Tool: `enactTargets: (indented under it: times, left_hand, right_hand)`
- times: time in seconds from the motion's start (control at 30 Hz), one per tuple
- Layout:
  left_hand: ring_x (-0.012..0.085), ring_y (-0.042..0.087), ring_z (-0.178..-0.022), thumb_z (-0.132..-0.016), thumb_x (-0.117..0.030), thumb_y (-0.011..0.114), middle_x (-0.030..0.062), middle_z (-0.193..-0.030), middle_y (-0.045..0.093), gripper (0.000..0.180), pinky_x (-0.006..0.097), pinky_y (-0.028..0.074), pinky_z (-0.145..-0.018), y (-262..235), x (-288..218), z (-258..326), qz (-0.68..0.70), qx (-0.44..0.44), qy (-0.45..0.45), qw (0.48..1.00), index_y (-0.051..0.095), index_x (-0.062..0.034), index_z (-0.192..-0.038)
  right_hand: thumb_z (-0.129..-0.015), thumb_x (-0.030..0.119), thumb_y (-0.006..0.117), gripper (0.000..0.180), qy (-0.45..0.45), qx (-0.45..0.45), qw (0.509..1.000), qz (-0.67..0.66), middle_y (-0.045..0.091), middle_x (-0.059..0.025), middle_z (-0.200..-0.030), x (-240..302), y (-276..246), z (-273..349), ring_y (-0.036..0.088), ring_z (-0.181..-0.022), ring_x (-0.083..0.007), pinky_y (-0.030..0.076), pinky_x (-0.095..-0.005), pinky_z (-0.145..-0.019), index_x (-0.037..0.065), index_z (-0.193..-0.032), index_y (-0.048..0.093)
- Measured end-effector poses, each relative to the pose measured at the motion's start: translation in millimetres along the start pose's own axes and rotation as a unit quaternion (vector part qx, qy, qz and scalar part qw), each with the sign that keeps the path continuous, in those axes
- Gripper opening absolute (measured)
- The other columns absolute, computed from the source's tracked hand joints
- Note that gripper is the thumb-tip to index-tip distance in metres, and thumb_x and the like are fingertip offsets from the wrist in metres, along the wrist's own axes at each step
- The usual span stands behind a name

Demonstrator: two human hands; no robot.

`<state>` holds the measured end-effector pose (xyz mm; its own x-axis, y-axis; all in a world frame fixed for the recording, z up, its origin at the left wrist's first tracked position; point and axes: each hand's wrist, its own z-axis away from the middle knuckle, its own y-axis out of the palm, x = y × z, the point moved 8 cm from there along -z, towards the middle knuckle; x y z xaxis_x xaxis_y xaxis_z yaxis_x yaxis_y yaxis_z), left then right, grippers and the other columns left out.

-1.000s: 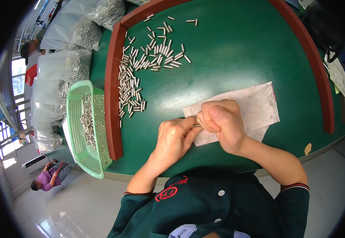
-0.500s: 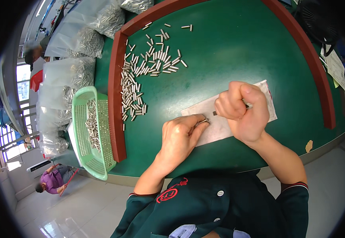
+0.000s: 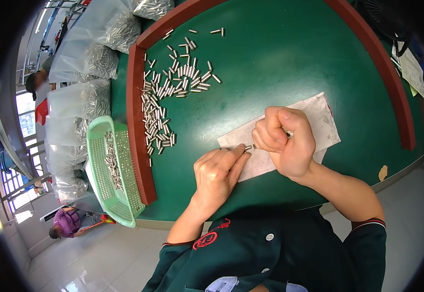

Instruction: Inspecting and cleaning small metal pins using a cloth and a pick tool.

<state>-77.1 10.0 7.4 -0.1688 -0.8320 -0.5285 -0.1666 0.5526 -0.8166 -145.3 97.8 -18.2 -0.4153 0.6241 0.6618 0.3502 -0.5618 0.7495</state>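
Observation:
My left hand (image 3: 216, 175) pinches a small silver metal pin (image 3: 247, 148) between thumb and fingertips. Close to its right, my right hand (image 3: 291, 141) is closed in a fist round a slim tool (image 3: 254, 146). Only the tool's short metal tip shows, right by the pin; whether they touch I cannot tell. Both hands are over a white, smudged sheet (image 3: 326, 129) lying on the green table. Farther left, many loose metal pins (image 3: 187, 73) of the same look are scattered along a brown rail.
The brown rail (image 3: 135, 107) borders the green tabletop (image 3: 270, 53) at left, back and right. Beyond it stand a light green plastic basket (image 3: 133, 194) with pins inside and clear bags (image 3: 100, 61) of pins. A dark fan (image 3: 382, 22) and papers (image 3: 411, 73) sit at the far right.
My right hand has come left and slightly down, bringing the tool's tip up to the pin in my left hand. The whole view has shifted a little.

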Motion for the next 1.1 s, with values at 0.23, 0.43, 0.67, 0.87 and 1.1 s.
enactTargets:
  times: [0.23,0.43,0.67,0.87,1.1]
  left_hand:
    - [0.0226,0.052,-0.048,-0.063,-0.002,0.070,0.0090,-0.058,0.055,0.016,0.030,0.043,-0.046,0.2,2.1,0.4,0.014,0.001,-0.013,1.000,0.061,-0.0004,-0.076]
    - [0.0226,0.054,-0.049,-0.063,-0.001,0.069,0.0098,-0.060,0.058,0.014,0.030,0.043,-0.047,0.7,3.2,0.1,0.029,0.002,-0.025,0.999,0.061,0.0006,-0.075]
    - [0.0229,0.054,-0.049,-0.064,-0.001,0.069,0.0104,-0.060,0.058,0.014,0.030,0.043,-0.047,1.0,4.1,0.5,0.036,0.004,-0.022,0.999,0.061,0.0013,-0.075]
    - [0.0244,0.053,-0.049,-0.065,0.000,0.067,0.0111,-0.057,0.055,0.012,0.031,0.043,-0.047,3.2,7.5,-0.9,0.057,0.033,-0.026,0.997,0.060,0.0016,-0.074]
    - [0.0263,0.051,-0.046,-0.066,-0.001,0.066,0.0107,-0.053,0.051,0.008,0.033,0.041,-0.046,6.7,11.3,4.8,0.067,0.038,-0.034,0.996,0.060,-0.0004,-0.072]
  right_hand:
    - [-0.084,0.027,0.031,0.036,0.002,0.001,1.000,-0.014,0.023,0.0034,-0.042,-2.6,1.2,-0.3,0.015,-0.040,-0.0074,0.016,-0.0253,-0.041,0.011,-0.052,0.026]
    - [-0.084,0.027,0.032,0.036,0.007,0.002,1.000,-0.016,0.023,0.0035,-0.042,-2.6,2.4,-0.9,0.015,-0.039,-0.0073,0.016,-0.0253,-0.041,0.011,-0.051,0.026]
    - [-0.084,0.027,0.032,0.037,0.008,0.004,1.000,-0.001,0.023,0.0035,-0.042,-4.2,4.2,-1.1,0.016,-0.039,-0.0071,0.016,-0.0249,-0.040,0.011,-0.051,0.026]
    - [-0.085,0.024,0.035,0.039,-0.049,0.001,0.994,0.097,0.021,0.0029,-0.044,-1.9,16.9,3.0,0.019,-0.041,-0.0083,0.017,-0.0256,-0.041,0.009,-0.050,0.026]
    - [-0.081,0.021,0.035,0.037,-0.067,0.020,0.982,0.174,0.025,0.0006,-0.045,3.0,27.8,5.5,0.021,-0.043,-0.0082,0.018,-0.0254,-0.042,0.007,-0.049,0.025]
